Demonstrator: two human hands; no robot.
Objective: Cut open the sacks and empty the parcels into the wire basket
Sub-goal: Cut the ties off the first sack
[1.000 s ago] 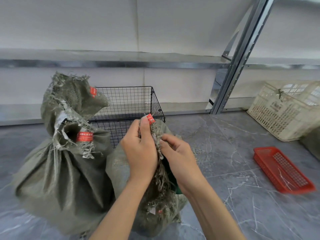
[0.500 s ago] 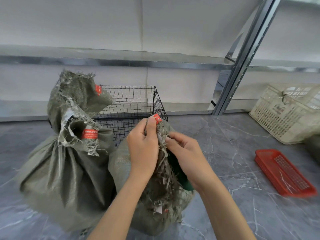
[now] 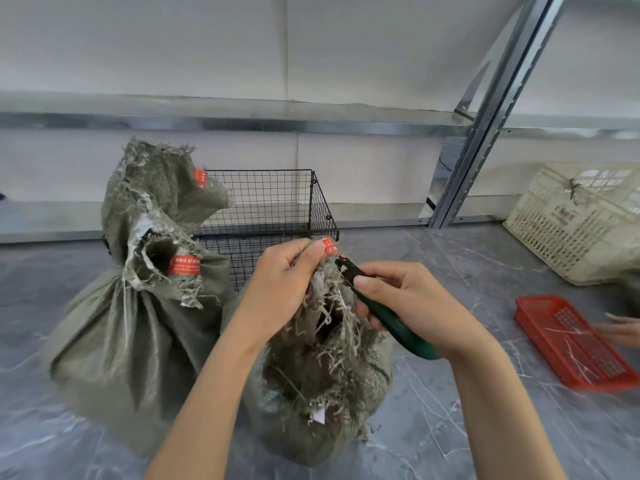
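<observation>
Two grey-green woven sacks stand on the floor in front of a black wire basket [image 3: 270, 206]. The left sack [image 3: 114, 341] is tied at the neck with red seal tags. My left hand [image 3: 280, 289] grips the frayed neck of the nearer sack [image 3: 322, 410], just under its red tag [image 3: 329, 245]. My right hand [image 3: 405, 303] holds a dark green utility knife [image 3: 391, 320], its tip up against the sack's neck beside the tag. No parcels show.
A red plastic tray [image 3: 571, 341] lies on the floor at the right, with another person's fingers [image 3: 623, 329] at its edge. A cream plastic crate [image 3: 575, 220] sits behind it. Metal shelving [image 3: 491, 109] runs along the wall beyond the basket.
My right hand has pulled out from behind the sack's neck, bringing the green knife into full view with its tip at the tied neck. The left hand keeps its grip.
</observation>
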